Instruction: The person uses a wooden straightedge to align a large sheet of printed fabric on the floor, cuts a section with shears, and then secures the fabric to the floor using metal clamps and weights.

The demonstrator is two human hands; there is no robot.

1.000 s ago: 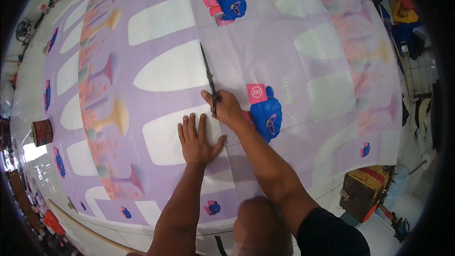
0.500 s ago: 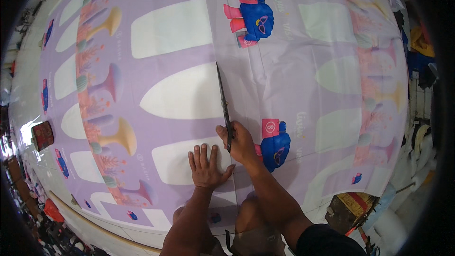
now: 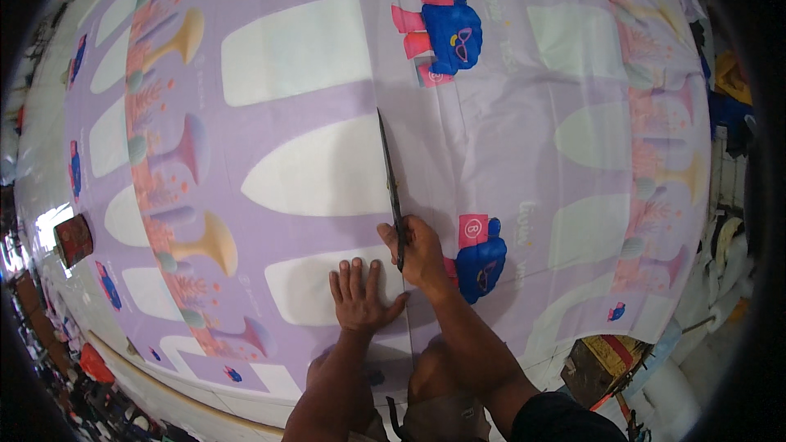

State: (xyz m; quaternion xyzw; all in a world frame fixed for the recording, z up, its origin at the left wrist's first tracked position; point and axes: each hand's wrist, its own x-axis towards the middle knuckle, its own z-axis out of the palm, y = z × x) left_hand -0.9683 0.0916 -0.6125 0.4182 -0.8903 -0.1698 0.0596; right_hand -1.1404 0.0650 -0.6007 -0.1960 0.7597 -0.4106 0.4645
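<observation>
Head view. At six o'clock, the left hand (image 3: 359, 299) lies flat, fingers spread, palm down on the purple printed cloth (image 3: 319, 74), gripping nothing. Just beside it toward three o'clock, the right hand (image 3: 422, 254) is closed around the handle of long dark scissors (image 3: 390, 184), whose blades run toward twelve o'clock along the cloth's middle seam. A blue cartoon figure (image 3: 481, 266) is printed at the right hand's three o'clock; a second blue figure (image 3: 452, 33) lies farther, near twelve o'clock.
</observation>
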